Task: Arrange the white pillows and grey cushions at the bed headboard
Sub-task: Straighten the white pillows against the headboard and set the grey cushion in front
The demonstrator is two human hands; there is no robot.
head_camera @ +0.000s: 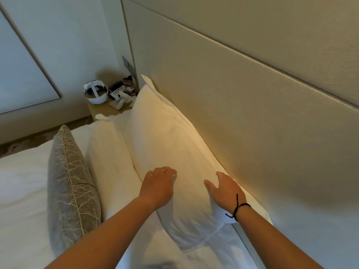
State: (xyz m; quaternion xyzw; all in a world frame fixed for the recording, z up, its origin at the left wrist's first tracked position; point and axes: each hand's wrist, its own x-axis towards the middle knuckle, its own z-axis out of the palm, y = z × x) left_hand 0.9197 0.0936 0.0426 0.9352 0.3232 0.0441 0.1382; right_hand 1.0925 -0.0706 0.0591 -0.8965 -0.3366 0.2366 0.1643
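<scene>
A large white pillow (163,136) leans upright against the beige headboard (252,105). A second white pillow (108,156) stands in front of it, to the left. A grey cushion (71,191) with a pale branch pattern stands upright left of that one. My left hand (158,186) rests on the near end of the large pillow, fingers curled over its front face. My right hand (226,188) presses flat on the same pillow's top edge near the headboard, fingers spread. A black cord is around the right wrist.
A bedside table (103,111) at the far end holds a white headset (96,92), a phone (118,92) and small items. White bedding (21,181) covers the bed at left. Wall panels rise behind the table.
</scene>
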